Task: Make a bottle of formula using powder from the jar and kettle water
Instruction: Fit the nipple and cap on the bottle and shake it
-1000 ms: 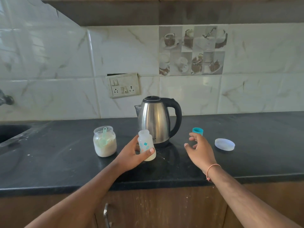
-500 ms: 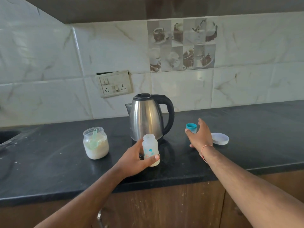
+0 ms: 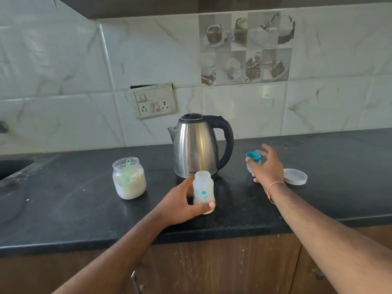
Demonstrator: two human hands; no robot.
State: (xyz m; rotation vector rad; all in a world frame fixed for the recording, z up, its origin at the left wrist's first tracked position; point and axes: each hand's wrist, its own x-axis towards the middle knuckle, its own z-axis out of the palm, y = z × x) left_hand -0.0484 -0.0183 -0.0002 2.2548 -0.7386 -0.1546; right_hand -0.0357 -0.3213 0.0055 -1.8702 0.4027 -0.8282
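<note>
A small open baby bottle [image 3: 203, 190] with a teal print stands upright on the black counter [image 3: 74, 209], and my left hand [image 3: 182, 203] grips it round the lower body. Behind it stands the steel kettle [image 3: 196, 148] with its black handle to the right. The open powder jar [image 3: 129, 177], a green scoop inside, sits to the left. My right hand [image 3: 266, 166] closes its thumb and fingers round the teal bottle cap [image 3: 253, 157], right of the kettle.
A white jar lid [image 3: 295, 176] lies flat on the counter just right of my right hand. A wall socket plate [image 3: 154, 101] is on the tiles behind the kettle. A sink edge [image 3: 12, 166] shows at far left. Cabinet doors run below the counter.
My right hand has reached forward and come onto the teal cap. My left hand keeps hold of the bottle, which stays in front of the kettle.
</note>
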